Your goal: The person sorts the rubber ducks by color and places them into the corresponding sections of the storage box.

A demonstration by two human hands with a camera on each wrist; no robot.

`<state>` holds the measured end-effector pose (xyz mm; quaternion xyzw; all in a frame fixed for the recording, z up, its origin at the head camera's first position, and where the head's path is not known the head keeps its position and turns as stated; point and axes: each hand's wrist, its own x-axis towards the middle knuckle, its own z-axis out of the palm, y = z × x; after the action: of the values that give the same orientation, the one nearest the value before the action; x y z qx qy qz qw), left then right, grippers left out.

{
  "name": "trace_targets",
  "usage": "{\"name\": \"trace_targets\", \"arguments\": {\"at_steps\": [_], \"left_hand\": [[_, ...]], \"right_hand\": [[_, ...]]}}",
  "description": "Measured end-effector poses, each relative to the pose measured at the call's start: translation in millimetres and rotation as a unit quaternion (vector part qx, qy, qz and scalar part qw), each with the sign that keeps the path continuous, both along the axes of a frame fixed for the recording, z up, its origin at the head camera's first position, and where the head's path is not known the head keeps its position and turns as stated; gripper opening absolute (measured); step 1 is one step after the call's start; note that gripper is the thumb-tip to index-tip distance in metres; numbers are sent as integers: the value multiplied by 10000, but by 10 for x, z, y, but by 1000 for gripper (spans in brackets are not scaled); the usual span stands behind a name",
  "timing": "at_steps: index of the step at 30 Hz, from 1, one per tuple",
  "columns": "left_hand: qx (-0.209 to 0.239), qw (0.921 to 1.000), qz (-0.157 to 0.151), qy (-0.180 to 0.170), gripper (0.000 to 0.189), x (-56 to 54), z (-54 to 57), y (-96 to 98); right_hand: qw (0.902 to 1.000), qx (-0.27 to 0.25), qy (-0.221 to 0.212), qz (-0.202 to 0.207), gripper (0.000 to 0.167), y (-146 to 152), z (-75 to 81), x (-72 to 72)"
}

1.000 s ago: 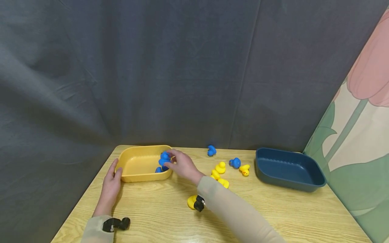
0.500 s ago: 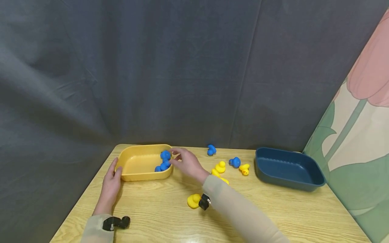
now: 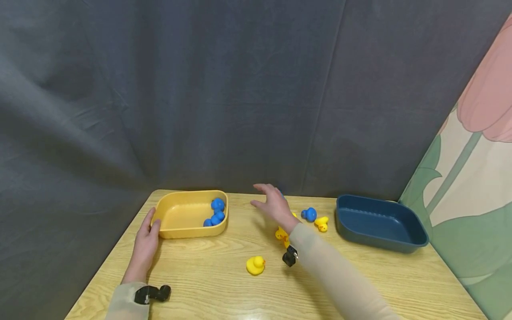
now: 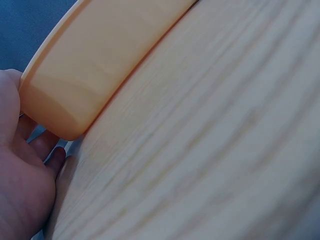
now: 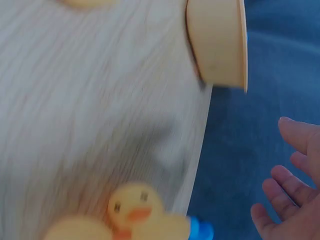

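My left hand (image 3: pixel 146 246) holds the left front corner of a yellow plastic tray (image 3: pixel 188 233), thumb on one side and fingers round the outside. In the left wrist view those fingers (image 4: pixel 44 142) reach under the corner of the tray (image 4: pixel 75 95). Several blue rubber ducks (image 3: pixel 216 217) lie bunched at the tray's right end. My right hand (image 3: pixel 275 208) hovers above the table with fingers spread and nothing in it. It partly hides a blue duck (image 3: pixel 282 194) at the back edge. In the right wrist view a yellow rubber duck (image 5: pixel 135 207) shows below the hand (image 5: pixel 295 200).
On the right stands a dark blue tray (image 3: pixel 382 242). Between the trays lie a blue duck (image 3: pixel 310 214), a yellow duck (image 3: pixel 322 223) and more yellow ducks (image 3: pixel 282 234) half hidden by my right arm. One yellow duck (image 3: pixel 255 265) sits nearer me. A grey curtain (image 3: pixel 256 98) hangs behind the table.
A blue duck that my right hand held at the tray is let go and lies inside it. That hand has moved right, over the table. My left hand stays put.
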<state>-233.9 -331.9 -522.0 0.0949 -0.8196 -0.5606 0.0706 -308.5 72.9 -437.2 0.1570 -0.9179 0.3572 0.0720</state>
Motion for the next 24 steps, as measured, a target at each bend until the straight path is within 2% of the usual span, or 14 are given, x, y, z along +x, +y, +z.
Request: {"name": "trace_targets", "arguments": {"at_steps": [10,14,24], "left_hand": [[19,10000,12,24,68,3,-10,0],[20,10000,38,20,67,5,-2,5],[17,9999,28,121,67,32,14,17]], "right_hand": [[9986,-12,-236,-467,69,409,-97,-165],[9984,5,-268,-489,70,517,-149,-217],[9969,88,-667,-419,71,656,-312,-311]]}}
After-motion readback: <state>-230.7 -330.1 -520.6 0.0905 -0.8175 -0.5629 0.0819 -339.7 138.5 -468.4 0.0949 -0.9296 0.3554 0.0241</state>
